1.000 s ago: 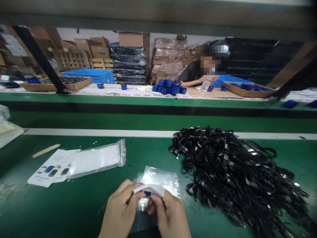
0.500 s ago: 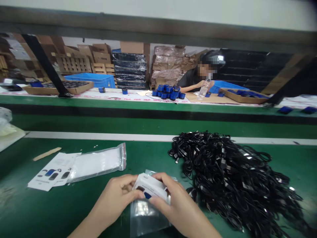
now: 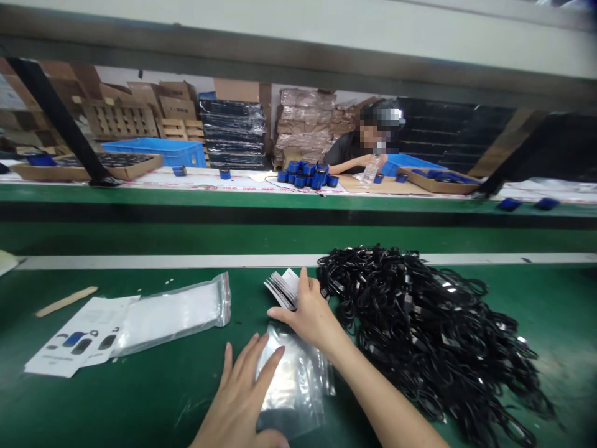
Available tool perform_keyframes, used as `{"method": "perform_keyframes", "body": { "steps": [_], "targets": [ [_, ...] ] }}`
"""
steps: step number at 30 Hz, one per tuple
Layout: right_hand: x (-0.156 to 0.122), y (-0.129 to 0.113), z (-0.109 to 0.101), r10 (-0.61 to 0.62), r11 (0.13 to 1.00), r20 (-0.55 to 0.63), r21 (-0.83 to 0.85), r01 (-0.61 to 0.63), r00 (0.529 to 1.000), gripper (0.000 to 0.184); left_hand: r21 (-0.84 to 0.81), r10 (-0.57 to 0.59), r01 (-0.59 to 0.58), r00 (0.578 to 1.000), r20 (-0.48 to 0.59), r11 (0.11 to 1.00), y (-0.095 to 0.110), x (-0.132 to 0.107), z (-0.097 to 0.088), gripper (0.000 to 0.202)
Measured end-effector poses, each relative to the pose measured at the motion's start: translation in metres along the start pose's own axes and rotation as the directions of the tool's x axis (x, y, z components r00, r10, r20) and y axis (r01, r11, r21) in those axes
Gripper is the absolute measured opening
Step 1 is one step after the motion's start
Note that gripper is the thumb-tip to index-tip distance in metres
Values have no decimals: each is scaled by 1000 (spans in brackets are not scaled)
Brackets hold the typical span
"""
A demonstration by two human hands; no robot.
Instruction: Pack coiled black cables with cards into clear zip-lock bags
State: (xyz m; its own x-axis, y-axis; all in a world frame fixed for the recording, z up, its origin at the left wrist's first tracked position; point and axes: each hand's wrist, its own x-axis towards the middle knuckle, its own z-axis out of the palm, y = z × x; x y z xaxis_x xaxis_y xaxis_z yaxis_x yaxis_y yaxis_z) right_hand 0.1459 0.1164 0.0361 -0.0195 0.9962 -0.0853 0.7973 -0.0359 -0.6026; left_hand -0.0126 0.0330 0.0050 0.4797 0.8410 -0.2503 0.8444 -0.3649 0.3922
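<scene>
My left hand [image 3: 245,395] is open, its fingers spread over the left edge of some clear plastic bags [image 3: 293,379] lying on the green bench. Farther forward, my right hand [image 3: 310,308] has its thumb and fingers apart around a small stack of folded printed leaflets [image 3: 281,289], which are fanned at the edges. The palm hides part of that stack. To the left lies a clear zip bag [image 3: 177,314] with white paper inside, partly over loose printed sheets [image 3: 77,339].
A big heap of black cables [image 3: 424,330] fills the right side. A wooden stick [image 3: 68,301] lies at far left. Beyond a white strip [image 3: 163,261], a raised shelf carries blue-wrapped items [image 3: 308,174], cardboard trays [image 3: 144,163] and a bottle [image 3: 370,171]; a co-worker [image 3: 347,154] sits behind.
The leaflet stack has moved forward from between both hands to the bench beyond the bags. My left hand has let go and spread over the bags; my right hand has opened around the stack.
</scene>
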Motion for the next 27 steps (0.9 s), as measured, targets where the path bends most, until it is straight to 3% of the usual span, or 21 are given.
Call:
{"method": "perform_keyframes", "body": {
  "steps": [2,4,8,10,14,19,22,27],
  "targets": [
    [-6,3,-8,-3,1000,34,-9,4,999,100,-12,3,-3,1000,31,1000,-1,1,-3,85],
    [-16,8,-15,-22,999,24,-38,22,999,88,-57,17,-15,999,39,998,-3,1,-5,82],
    [-48,28,-18,-156,986,3,-58,156,988,34,-148,18,-17,1000,7,989,-10,0,0,75],
    [-65,38,-14,-172,984,64,-33,174,983,21,-182,1,-13,998,-69,983,-11,0,6,73],
    [-83,50,4,-139,990,86,-28,142,987,31,-211,-45,-12,963,-265,977,-11,2,11,64],
    [-86,45,20,-140,990,21,22,140,990,38,-154,3,-37,976,-219,987,-15,4,-2,12],
    [-82,40,17,-186,982,-13,20,186,982,28,-116,9,-36,974,-227,993,-19,1,-8,15],
    [-51,31,6,-92,973,-154,-224,56,984,27,-86,38,-63,964,-264,994,-22,-4,-5,16]
  ]
}}
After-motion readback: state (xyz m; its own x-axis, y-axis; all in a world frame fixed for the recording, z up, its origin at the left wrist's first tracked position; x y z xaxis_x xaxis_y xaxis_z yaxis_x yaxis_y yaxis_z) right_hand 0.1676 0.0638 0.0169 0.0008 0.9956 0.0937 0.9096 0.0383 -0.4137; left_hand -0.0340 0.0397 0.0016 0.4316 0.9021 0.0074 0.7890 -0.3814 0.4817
